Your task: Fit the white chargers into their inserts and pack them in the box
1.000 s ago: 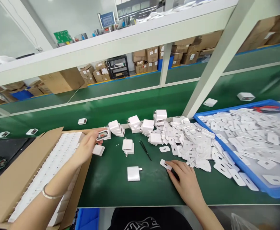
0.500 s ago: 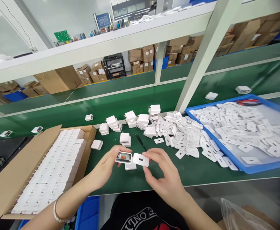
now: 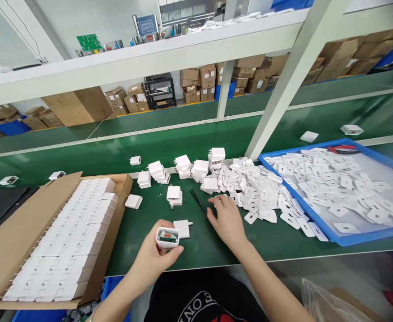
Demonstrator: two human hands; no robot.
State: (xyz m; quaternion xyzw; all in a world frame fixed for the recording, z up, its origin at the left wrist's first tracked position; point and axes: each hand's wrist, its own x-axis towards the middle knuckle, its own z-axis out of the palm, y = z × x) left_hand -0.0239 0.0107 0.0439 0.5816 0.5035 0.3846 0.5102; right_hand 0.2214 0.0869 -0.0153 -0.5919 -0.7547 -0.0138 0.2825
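My left hand (image 3: 158, 250) is closed around a white charger housing (image 3: 167, 243). Its open end faces me, showing a green circuit board and an orange-red part inside. Just behind it, another white charger (image 3: 182, 229) lies on the bench. My right hand (image 3: 228, 221) reaches over the bench with fingers apart, and I see nothing held in it. Black tweezers (image 3: 196, 199) lie left of its fingertips. Beyond and to the right of that hand spreads a pile of white end caps (image 3: 260, 190), its near edge partly covered by the fingers.
A carton (image 3: 124, 190) packed with white chargers stands at left. Several chargers (image 3: 183, 165) are stacked along the bench's back edge. At right, a blue-rimmed tray (image 3: 342, 237) holds many end caps and red-handled pliers (image 3: 342, 149). A slanted post (image 3: 284, 94) rises behind the caps.
My right hand has moved away from the housing toward the tweezers and cap pile; the cap it held is no longer visible in it. My left hand has lowered and turned the housing slightly.
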